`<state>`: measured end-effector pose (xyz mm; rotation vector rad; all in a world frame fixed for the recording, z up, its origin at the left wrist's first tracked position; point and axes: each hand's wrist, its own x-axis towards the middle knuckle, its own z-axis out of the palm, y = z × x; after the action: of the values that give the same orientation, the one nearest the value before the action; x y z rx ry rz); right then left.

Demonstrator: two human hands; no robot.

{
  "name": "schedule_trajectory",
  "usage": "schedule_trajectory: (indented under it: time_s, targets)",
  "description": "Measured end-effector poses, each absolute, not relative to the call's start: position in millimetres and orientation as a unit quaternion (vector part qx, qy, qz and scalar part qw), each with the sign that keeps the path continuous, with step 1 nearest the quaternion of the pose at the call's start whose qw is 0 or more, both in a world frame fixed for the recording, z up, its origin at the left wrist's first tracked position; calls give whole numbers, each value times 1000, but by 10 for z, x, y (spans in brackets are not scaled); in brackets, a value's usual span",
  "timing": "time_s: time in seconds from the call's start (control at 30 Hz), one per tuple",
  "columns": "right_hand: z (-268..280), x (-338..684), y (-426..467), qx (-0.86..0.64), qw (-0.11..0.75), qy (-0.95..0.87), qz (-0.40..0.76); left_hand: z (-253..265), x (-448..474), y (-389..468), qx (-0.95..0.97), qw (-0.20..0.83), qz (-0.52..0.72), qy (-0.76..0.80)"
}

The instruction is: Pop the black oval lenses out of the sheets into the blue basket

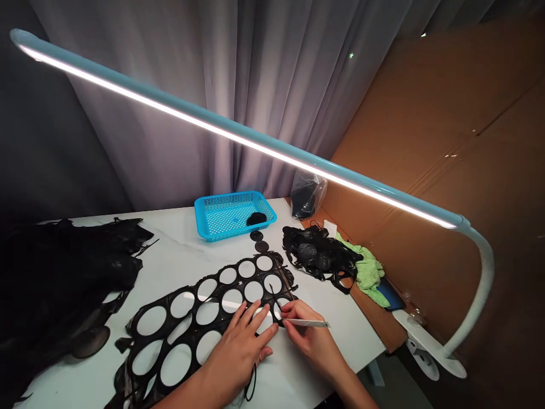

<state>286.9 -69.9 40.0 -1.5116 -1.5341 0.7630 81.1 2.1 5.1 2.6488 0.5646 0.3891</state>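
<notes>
A black, rubbery-looking sheet (193, 298) with rows of round holes lies slantwise on the white table. My left hand (244, 338) rests on its near right part, palm down, fingers spread. Close beside it, my right hand (310, 335) pinches a slim pale tool (309, 323) that looks like tweezers; its tip is hidden by the fingers. A thin dark strip (275, 295) sticks up from the sheet near the right fingertips. Below my left hand hangs a loop of black cord (252, 383).
A blue basket (200, 227) holds a black disc (256, 218); two more discs (261, 246) lie before it. Black scraps (319, 255) and a green cloth (369, 272) sit at right. A large black pile (63, 284) covers the left. A clamped lamp (238, 133) spans overhead.
</notes>
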Motion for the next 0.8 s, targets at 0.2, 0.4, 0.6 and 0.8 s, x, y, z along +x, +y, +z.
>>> schedule_trajectory:
  time_s: [0.2,0.4,0.6,0.8]
  targets:
    - [292,2938,-706,-600,406,-621,298,59,806,2,961,131,138,200]
    - [243,2933,-686,-599,389,-649,262,25,817,-5,964,99,142,202]
    - [298,2870,-691,-573,270,-767,103,14,820,6,964,99,148,198]
    - [379,3589,-461,-731,286,-612,-101,26,804,15,965,88,154,194]
